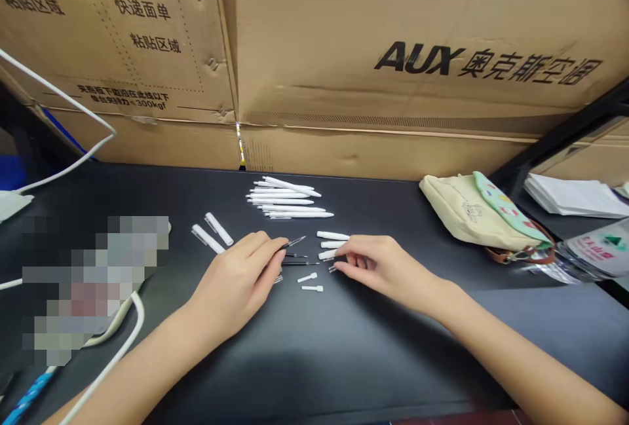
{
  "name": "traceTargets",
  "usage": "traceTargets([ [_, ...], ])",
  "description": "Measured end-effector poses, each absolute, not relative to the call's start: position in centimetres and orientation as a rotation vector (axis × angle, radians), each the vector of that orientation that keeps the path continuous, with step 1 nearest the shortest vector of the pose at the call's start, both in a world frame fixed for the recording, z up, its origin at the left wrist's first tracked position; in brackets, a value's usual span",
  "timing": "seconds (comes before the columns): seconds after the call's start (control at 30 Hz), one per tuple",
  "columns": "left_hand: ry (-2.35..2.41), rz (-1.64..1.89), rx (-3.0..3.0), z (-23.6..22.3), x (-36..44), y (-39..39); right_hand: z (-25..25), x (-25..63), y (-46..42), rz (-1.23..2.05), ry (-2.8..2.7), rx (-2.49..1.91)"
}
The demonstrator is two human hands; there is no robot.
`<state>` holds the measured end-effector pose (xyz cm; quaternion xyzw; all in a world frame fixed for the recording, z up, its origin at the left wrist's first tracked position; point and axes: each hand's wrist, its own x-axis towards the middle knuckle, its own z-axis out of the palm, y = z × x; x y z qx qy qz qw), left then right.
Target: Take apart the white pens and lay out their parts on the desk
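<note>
My left hand (240,277) is closed in a pinch on a dark pen refill (296,241), whose thin tip points up to the right. Two more refills (307,263) lie just below its fingers. The fingertips of my right hand (376,264) are closed at a tiny shiny piece (332,269), perhaps a spring. White front barrels (333,236) lie beside that hand, one partly behind its fingers. Small white plungers (310,288) rest between the hands. Near my left hand are small clear or metallic pieces (278,279) and two white rear barrels with clips (208,240).
Several assembled white pens (289,201) lie piled farther back on the black table (344,359). A cream pouch (457,212), a plastic bottle (590,251) and white papers (572,194) sit right. Leftward are a blurred item (98,287) and white cables (135,320). Cardboard boxes (344,71) stand behind.
</note>
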<state>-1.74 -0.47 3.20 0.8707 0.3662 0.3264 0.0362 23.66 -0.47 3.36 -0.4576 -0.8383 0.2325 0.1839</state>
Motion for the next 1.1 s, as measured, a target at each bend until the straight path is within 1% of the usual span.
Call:
traceTargets([
  [0.2, 1.120, 1.007, 2.682, 3.0, -1.7, -0.4, 3.2, 23.3, 1.0, 0.540, -2.391, -1.316],
  [0.33, 1.132, 1.006, 2.683, 2.9, -1.6, -0.3, 3.1, 23.1, 1.1, 0.564, -2.341, -1.324],
  [0.43, 1.125, 0.945, 2.791, 3.2, -1.2, -0.1, 3.9, 22.6, 0.8, 0.775, -2.144, -1.331],
  [0.57, 1.087, 0.764, 2.996, 3.8, -0.6, 0.3, 4.8, 20.9, 0.4, 1.295, -1.718, -1.242],
  [0.63, 1.059, 0.672, 3.053, 3.9, -0.4, 0.6, 4.9, 19.9, 0.3, 1.385, -1.597, -1.155],
  [0.7, 1.032, 0.628, 3.074, 3.8, -0.3, 0.8, 5.0, 19.4, 0.4, 1.367, -1.545, -1.096],
  [0.77, 1.029, 0.691, 3.044, 3.8, -0.3, 1.0, 5.0, 19.5, 0.7, 1.325, -1.512, -1.076],
  [0.83, 1.093, 0.846, 2.905, 3.9, -0.7, 1.2, 5.1, 20.3, 1.2, 1.245, -1.469, -1.081],
  [0.97, 1.349, 1.251, 2.266, 4.2, -2.1, 1.9, 4.6, 22.1, 2.2, 1.021, -1.384, -1.113],
  [1.03, 1.396, 1.432, 1.976, 4.5, -2.6, 2.3, 3.9, 22.1, 2.3, 0.966, -1.488, -1.147],
  [1.1, 1.350, 1.529, 1.800, 4.7, -2.6, 2.6, 3.0, 21.5, 2.2, 0.871, -1.683, -1.163],
])
